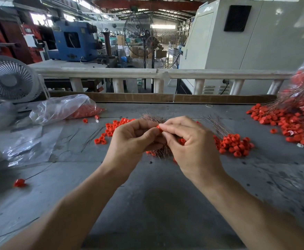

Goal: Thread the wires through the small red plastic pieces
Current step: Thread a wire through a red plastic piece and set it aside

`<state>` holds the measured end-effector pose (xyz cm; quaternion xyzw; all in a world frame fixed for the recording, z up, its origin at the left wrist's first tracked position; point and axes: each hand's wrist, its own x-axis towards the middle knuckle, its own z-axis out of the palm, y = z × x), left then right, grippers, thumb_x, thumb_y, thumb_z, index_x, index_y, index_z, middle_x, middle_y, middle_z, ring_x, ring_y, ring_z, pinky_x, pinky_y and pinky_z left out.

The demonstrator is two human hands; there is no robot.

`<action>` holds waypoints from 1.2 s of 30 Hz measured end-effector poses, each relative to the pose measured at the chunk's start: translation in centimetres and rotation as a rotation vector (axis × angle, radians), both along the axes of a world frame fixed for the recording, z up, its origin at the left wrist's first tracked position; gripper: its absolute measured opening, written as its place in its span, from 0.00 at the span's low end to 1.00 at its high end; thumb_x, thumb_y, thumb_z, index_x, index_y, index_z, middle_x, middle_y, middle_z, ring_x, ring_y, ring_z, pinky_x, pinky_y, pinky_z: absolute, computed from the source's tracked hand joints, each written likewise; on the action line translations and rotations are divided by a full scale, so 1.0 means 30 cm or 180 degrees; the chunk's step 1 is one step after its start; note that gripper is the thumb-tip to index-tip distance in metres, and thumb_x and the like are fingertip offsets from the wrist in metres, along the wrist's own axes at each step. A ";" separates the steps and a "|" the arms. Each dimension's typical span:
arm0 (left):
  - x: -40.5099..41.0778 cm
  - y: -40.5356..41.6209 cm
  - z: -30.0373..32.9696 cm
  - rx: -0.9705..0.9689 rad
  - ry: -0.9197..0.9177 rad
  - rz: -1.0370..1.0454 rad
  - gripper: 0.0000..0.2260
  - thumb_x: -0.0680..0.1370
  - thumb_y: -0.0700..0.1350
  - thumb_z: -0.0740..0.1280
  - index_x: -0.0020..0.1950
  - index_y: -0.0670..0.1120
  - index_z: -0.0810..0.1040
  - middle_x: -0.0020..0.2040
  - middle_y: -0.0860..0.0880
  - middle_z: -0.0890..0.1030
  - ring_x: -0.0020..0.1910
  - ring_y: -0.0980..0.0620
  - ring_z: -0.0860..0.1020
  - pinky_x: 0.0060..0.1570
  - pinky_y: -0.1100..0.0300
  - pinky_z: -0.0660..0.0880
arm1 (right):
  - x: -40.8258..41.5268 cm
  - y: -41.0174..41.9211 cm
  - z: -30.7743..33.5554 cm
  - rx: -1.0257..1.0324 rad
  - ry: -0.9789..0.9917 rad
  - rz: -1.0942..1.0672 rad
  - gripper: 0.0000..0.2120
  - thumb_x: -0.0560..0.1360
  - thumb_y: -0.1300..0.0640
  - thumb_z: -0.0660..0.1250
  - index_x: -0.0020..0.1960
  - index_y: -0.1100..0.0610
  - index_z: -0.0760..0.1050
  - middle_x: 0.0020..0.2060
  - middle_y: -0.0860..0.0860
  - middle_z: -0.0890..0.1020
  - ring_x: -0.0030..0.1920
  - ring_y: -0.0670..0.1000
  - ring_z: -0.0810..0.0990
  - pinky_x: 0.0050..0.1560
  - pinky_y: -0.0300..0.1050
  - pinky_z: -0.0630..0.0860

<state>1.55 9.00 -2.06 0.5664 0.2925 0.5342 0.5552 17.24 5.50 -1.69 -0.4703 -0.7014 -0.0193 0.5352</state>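
- My left hand and right hand meet at mid-frame over the worktop, fingers of both pinching one red piece between them.
- I cannot make out a wire at the piece; a bundle of wires lies just behind my hands.
- I judge this the threading step itself.
- Next calls for steadying the piece and finding its hole with a wire end.
- Loose pieces lie right of centre; a finished heap sits at the right edge.
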 end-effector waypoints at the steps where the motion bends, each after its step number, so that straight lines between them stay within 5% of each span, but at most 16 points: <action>1: -0.001 0.001 -0.001 -0.0062 -0.0013 -0.0002 0.09 0.73 0.45 0.73 0.50 0.42 0.86 0.45 0.39 0.86 0.46 0.44 0.86 0.49 0.55 0.83 | -0.003 0.001 -0.001 0.0018 -0.0065 -0.0015 0.10 0.75 0.66 0.74 0.56 0.60 0.86 0.49 0.49 0.84 0.49 0.43 0.82 0.53 0.28 0.74; 5: 0.002 -0.001 -0.004 -0.0257 0.0029 0.0008 0.14 0.71 0.46 0.73 0.53 0.39 0.84 0.47 0.38 0.86 0.48 0.41 0.85 0.55 0.46 0.82 | -0.015 -0.001 -0.002 0.0013 -0.0354 -0.0172 0.10 0.74 0.65 0.75 0.55 0.61 0.84 0.50 0.51 0.82 0.52 0.50 0.81 0.55 0.41 0.77; 8: 0.008 -0.004 -0.007 -0.0384 0.0006 -0.0017 0.13 0.71 0.45 0.73 0.51 0.40 0.85 0.49 0.36 0.85 0.50 0.39 0.84 0.58 0.42 0.80 | -0.019 -0.004 -0.002 0.0011 -0.0572 -0.0402 0.09 0.74 0.65 0.75 0.53 0.60 0.83 0.50 0.51 0.82 0.52 0.52 0.81 0.55 0.39 0.75; 20: 0.004 -0.003 -0.004 -0.0592 -0.0184 -0.0198 0.06 0.71 0.43 0.71 0.44 0.45 0.88 0.44 0.40 0.86 0.43 0.47 0.86 0.44 0.57 0.83 | -0.016 0.001 -0.006 0.0197 -0.0613 -0.0595 0.04 0.75 0.61 0.74 0.48 0.60 0.81 0.45 0.51 0.81 0.47 0.54 0.81 0.46 0.45 0.76; 30: 0.004 -0.003 -0.008 -0.0638 -0.0199 -0.0256 0.09 0.71 0.43 0.71 0.48 0.41 0.86 0.46 0.39 0.85 0.44 0.46 0.85 0.41 0.58 0.83 | -0.005 0.007 -0.005 0.0424 -0.0570 -0.0456 0.04 0.75 0.68 0.72 0.45 0.61 0.80 0.42 0.52 0.80 0.45 0.55 0.80 0.47 0.46 0.75; 36: 0.009 -0.011 0.005 -0.0702 -0.0124 -0.0309 0.19 0.76 0.45 0.69 0.58 0.31 0.78 0.49 0.35 0.82 0.47 0.41 0.82 0.53 0.44 0.79 | 0.000 0.010 0.000 0.0494 -0.0591 -0.0325 0.01 0.76 0.65 0.72 0.47 0.60 0.81 0.44 0.51 0.80 0.47 0.55 0.79 0.50 0.48 0.76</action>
